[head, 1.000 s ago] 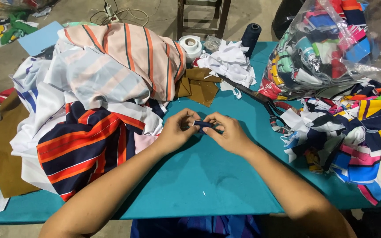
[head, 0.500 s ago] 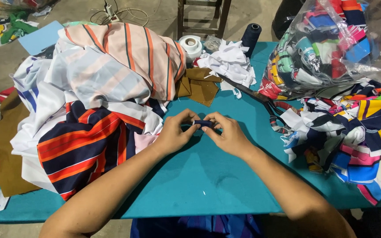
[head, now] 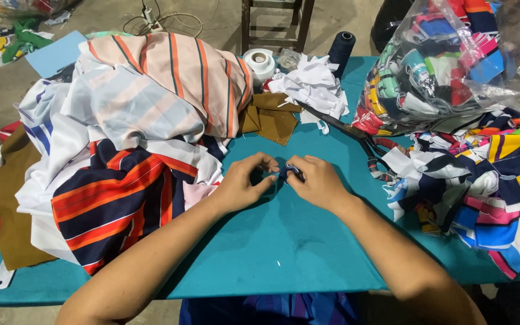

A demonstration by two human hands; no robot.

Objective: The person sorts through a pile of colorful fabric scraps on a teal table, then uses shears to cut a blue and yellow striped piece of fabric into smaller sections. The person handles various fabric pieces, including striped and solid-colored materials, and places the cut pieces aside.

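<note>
My left hand (head: pixel 245 183) and right hand (head: pixel 314 180) meet fingertip to fingertip over the table (head: pixel 308 241), fingers curled and pinching, forearms angled inward.

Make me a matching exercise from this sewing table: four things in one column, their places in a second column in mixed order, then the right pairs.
Things:
1. thread spool
2. clear bag of scraps
3. striped cloth pile
4. small dark blue piece

Places:
A. pinched between the fingertips of both hands, at the middle of the table
B. on the left side of the table
C. upright at the far edge, beside the white scraps
D. at the far right corner

Pairs: 1-C, 2-D, 3-B, 4-A
</note>
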